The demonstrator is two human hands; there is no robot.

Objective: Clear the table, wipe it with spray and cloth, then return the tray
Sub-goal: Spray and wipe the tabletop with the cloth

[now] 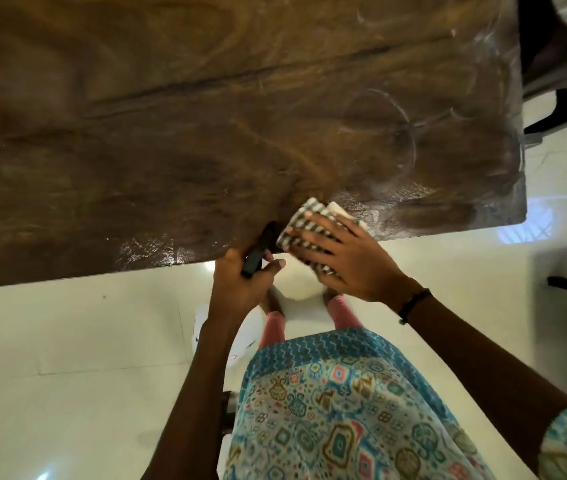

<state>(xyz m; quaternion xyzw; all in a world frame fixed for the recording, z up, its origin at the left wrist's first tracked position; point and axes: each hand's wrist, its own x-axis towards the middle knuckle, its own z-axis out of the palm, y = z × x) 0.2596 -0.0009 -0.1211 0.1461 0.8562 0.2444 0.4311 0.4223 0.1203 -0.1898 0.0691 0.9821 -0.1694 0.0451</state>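
I am pressing the checked cloth [310, 233] flat under my right hand [348, 261] at the counter [206, 116] edge, while my left hand [240, 282], just beside it, is gripping the spray bottle [258, 251], which I fear could slip on the wet wood.

right hand [341, 258] presses checked cloth [304, 230] on table [171, 133] edge; left hand [240, 282] grips spray bottle [258, 254].
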